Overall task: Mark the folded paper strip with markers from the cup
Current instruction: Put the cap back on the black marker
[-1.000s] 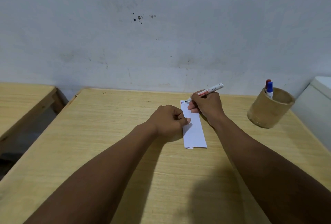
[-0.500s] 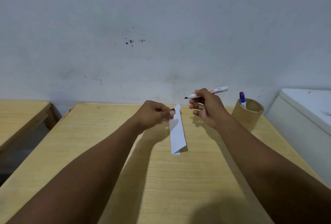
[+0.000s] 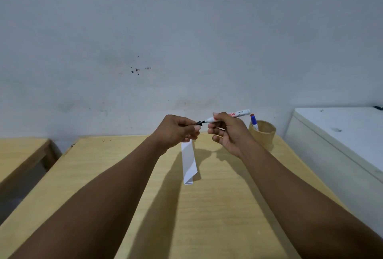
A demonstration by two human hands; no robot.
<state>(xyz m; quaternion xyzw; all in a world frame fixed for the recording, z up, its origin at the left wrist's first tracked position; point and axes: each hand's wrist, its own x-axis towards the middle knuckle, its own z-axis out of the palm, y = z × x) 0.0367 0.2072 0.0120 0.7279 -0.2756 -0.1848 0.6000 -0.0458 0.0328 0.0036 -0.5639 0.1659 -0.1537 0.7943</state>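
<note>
From my head view, my right hand (image 3: 227,132) pinched the white black-tipped marker (image 3: 228,115), its nib just beside the small black cap (image 3: 199,123) pinched in my left hand (image 3: 176,131); a misaligned push could have inked my fingers. The folded white paper strip (image 3: 189,162) lay on the pale wooden counter (image 3: 217,207), near the tan cylindrical cup (image 3: 263,134) below a scuffed grey wall (image 3: 186,31).

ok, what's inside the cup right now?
Two markers stand in the cup: a blue-capped one with a red-capped one just behind it. Only their upper parts show; the cup wall hides the rest, and the bottom is out of sight.
</note>
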